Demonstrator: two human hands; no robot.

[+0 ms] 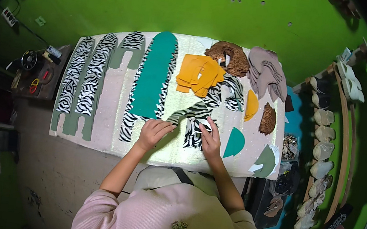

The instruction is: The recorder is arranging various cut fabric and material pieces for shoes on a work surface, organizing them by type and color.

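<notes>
A curved zebra-print cut piece (188,111) stretches between my two hands above the table. My left hand (154,134) is closed on its left end, fingertips pressed together. My right hand (210,141) pinches its other end, over more zebra-print pieces (193,140) lying on the table. Left of my left hand lies a long teal panel (154,76) on top of zebra-print strips. A stack of mustard-yellow pieces (198,74) sits just beyond my hands. To the right of my right hand is a teal half-round piece (235,143).
Green pieces with zebra print (90,86) line the left of the pale table (113,100). Leopard-print pieces (234,62) and taupe pieces (266,69) lie at the far right. A sewing machine part (29,60) stands left; a rack of shoe-shaped forms (323,151) stands right.
</notes>
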